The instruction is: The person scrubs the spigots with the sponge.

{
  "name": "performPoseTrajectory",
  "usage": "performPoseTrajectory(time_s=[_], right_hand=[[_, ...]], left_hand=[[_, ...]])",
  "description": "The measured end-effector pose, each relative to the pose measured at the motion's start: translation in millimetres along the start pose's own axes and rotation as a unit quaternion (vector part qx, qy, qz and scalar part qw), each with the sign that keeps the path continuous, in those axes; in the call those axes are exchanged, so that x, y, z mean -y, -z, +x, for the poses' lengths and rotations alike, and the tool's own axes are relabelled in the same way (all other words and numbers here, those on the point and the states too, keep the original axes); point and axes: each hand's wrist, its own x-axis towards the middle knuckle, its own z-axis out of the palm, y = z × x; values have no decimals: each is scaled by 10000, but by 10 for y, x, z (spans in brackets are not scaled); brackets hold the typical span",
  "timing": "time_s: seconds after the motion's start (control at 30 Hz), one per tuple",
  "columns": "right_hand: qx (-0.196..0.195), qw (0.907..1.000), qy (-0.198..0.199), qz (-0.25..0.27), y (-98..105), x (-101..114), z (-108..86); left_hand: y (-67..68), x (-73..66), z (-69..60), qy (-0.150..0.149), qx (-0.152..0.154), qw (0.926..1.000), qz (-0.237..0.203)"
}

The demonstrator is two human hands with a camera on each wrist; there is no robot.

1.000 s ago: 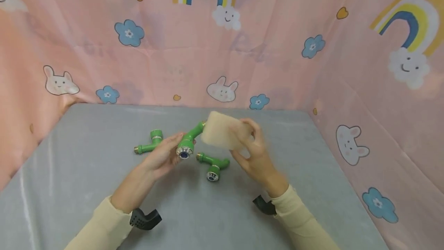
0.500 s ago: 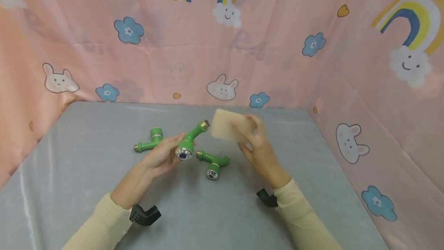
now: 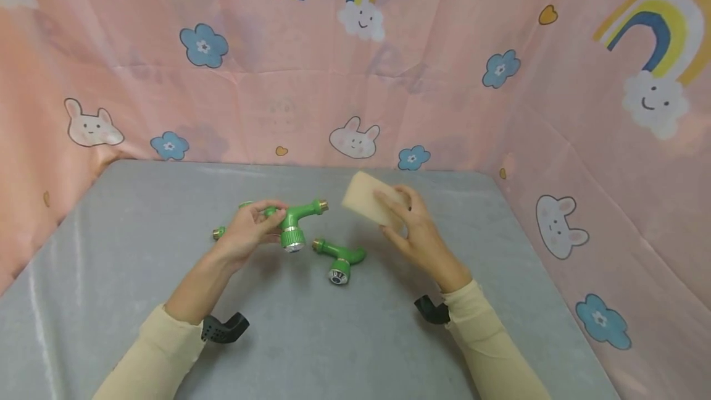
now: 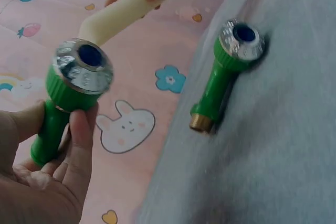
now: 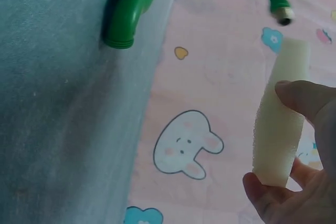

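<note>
My left hand [image 3: 242, 234] grips a green faucet [image 3: 291, 221] by its spout side, above the table. Its brass threaded end points right and its ribbed knob with a silver cap hangs down. In the left wrist view thumb and fingers close round the green body below the knob [image 4: 79, 72]. My right hand [image 3: 420, 239] pinches a cream sponge [image 3: 363, 196], tilted in the air, between thumb and fingers. A gap separates sponge and threaded end. A second green faucet [image 3: 340, 256] lies on the table below, between the hands.
Partly hidden behind my left hand, a third green faucet [image 3: 219, 233] lies on the grey table [image 3: 344, 338]. A pink printed curtain [image 3: 289, 91] stands along the back and sides of the table. A dark wrist device [image 3: 224, 328] sticks out from each sleeve.
The sponge has moved right, away from the faucet's threaded end, which it overlapped a second ago. My left hand has turned the faucet, so its threaded end lies flatter and its knob points down.
</note>
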Motion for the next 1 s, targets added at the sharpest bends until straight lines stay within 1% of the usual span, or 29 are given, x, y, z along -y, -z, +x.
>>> performPoseTrajectory(time_s=[0.1, 0.23, 0.33, 0.47, 0.53, 0.7, 0.83, 0.9, 0.93, 1.0], right_hand=[[152, 9999, -51, -37, -18, -6, 1], [241, 9997, -98, -15, -18, -3, 4], [289, 9994, -182, 20, -8, -2, 4], [364, 9989, -297, 45, 5, -3, -5], [384, 9988, -317, 30, 9, -5, -11], [367, 9989, -300, 11, 11, -1, -21], [358, 9990, -258, 7, 14, 3, -19], [374, 9990, -257, 4, 18, 4, -15], [380, 9989, -257, 6, 20, 4, -14], [391, 9989, -258, -2, 20, 1, -15]], left_hand=[[34, 43, 20, 44, -94, 9990, 424], [72, 96, 42, 209, -274, 9970, 689], [93, 132, 63, 376, -353, 9956, 785], [106, 187, 101, 611, -285, 9939, 870], [111, 223, 119, 675, -251, 9930, 937], [130, 323, 151, 655, -202, 9903, 1205], [127, 372, 170, 681, -175, 9883, 1353], [127, 386, 175, 646, -183, 9855, 1559], [127, 388, 174, 601, -208, 9825, 1748], [131, 384, 166, 482, -274, 9720, 2285]])
